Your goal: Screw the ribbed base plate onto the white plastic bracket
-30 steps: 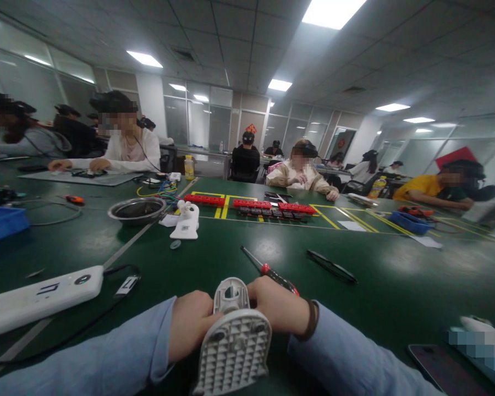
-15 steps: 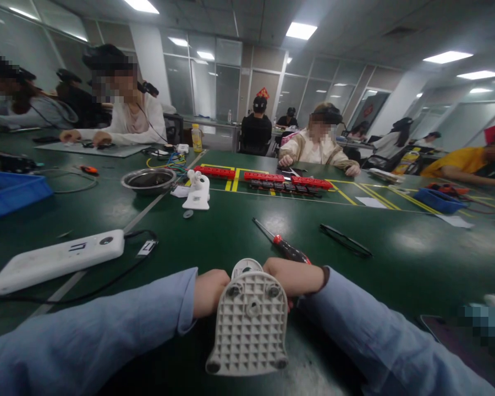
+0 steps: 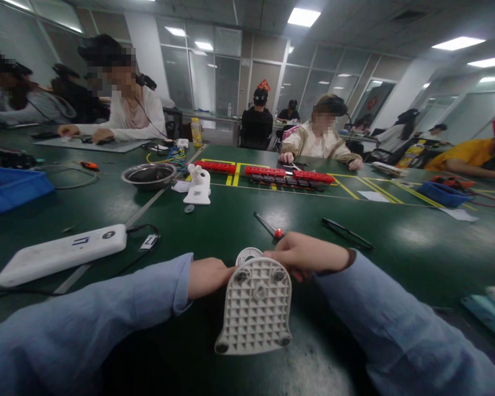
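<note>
A white plastic stand (image 3: pixel 258 313) is held up in front of me, the ribbed grid of its underside facing the camera. Dark round pads sit near its corners, and a white ring-shaped part (image 3: pixel 248 254) shows behind its top edge. My left hand (image 3: pixel 209 279) grips it from the left, the fingertips hidden behind it. At its upper right, my right hand (image 3: pixel 303 254) has curled fingers reaching behind the edge; what they pinch is hidden. Just beyond that hand lies a screwdriver (image 3: pixel 268 224), its handle mostly covered. Black tweezers (image 3: pixel 346 233) lie farther right.
On the green table (image 3: pixel 214 231) lie a white power strip (image 3: pixel 66 253), a metal bowl (image 3: pixel 148 176), a similar white stand (image 3: pixel 198 187) and a grey washer (image 3: pixel 188 208). Red plastic strips (image 3: pixel 289 173) lie farther back. Blue bins (image 3: pixel 16 190) stand at both sides. Co-workers sit opposite.
The white stand has moved slightly right and up. My right hand has shifted up and right, now covering most of the screwdriver's handle. My left hand still grips the stand.
</note>
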### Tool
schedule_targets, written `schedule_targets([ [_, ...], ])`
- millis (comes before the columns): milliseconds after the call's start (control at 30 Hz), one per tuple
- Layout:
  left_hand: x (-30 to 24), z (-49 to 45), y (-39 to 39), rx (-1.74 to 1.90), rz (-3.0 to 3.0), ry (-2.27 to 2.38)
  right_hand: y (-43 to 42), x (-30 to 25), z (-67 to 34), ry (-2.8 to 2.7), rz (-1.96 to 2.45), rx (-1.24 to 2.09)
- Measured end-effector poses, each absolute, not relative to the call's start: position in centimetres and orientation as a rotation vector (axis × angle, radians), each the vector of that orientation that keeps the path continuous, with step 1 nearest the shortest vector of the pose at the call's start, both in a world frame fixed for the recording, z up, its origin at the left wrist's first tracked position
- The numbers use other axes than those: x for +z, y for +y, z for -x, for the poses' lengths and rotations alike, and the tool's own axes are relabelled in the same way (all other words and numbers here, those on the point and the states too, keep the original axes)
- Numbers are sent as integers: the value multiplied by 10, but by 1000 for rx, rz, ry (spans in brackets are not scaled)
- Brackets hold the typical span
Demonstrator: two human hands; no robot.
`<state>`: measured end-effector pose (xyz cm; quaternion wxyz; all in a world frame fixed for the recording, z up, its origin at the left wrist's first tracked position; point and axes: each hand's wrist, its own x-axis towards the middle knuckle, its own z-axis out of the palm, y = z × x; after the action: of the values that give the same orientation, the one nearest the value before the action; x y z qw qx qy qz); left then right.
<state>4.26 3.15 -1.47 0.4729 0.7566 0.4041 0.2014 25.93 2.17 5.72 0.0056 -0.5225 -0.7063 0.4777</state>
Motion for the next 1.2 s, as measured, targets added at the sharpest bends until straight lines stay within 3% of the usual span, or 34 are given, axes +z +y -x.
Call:
schedule_targets([
  [100,6,-40,46,369,-1365,1120,29,72,-280,-2114,1831,1063],
  [200,18,-42,61,663,-692,1112,40,60,-292,-2100,1999,465],
  [267,16,-44,67,870,-526,1082,48,39,-294,-2085,2062,280],
  [500,-1,-53,65,1024,-306,1094,63,-2,-290,-1959,1900,462],
  [633,9,-57,55,1000,-316,1042,57,31,-287,-1738,1642,589],
  [833,23,-54,48,1044,-438,944,21,92,-282,-1117,856,1178],
  [1200,49,-56,23,1119,-833,749,-17,110,-269,-1083,603,1214],
])
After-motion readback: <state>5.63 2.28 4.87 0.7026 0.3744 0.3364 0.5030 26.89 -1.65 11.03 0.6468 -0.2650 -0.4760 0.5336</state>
